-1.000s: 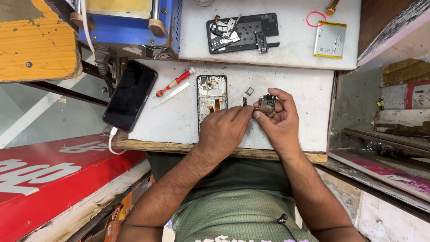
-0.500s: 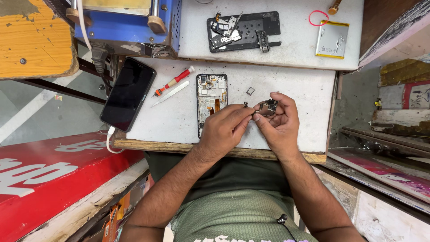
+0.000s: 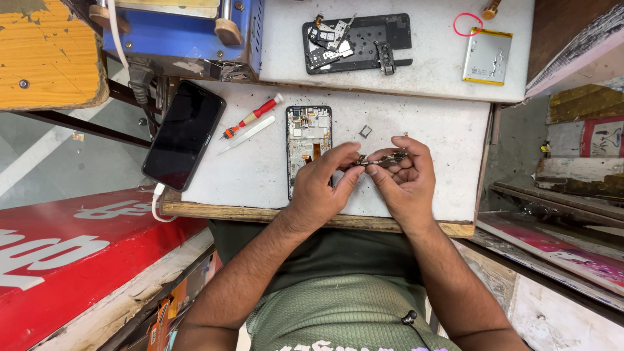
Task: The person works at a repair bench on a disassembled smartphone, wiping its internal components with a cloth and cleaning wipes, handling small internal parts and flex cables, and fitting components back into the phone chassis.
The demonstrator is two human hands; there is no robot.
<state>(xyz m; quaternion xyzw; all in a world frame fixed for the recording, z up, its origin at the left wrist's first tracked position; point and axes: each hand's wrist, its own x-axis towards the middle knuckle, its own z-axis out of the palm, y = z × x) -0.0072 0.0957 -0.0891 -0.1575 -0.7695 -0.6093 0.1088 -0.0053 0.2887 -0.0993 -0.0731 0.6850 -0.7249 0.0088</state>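
Observation:
Both my hands meet over the white work board (image 3: pixel 448 136). My left hand (image 3: pixel 322 185) and my right hand (image 3: pixel 406 179) pinch the two ends of a small metallic phone part (image 3: pixel 380 159) held just above the board. An opened phone (image 3: pixel 309 140) with its insides showing lies flat directly left of my left hand, partly covered by its fingers. A tiny grey square piece (image 3: pixel 365 131) sits on the board just beyond my fingers.
A red-handled screwdriver (image 3: pixel 253 117) and a thin white pry tool (image 3: pixel 246 135) lie left of the opened phone. A black phone (image 3: pixel 183 135) with a cable rests at the board's left edge. Farther back are a black tray of parts (image 3: pixel 357 42), a battery (image 3: pixel 487 57) and a blue machine (image 3: pixel 188 32).
My hands have spread slightly apart, and the small part between them has turned from a compact bunch into a longer horizontal strip. Nothing else on the board moved.

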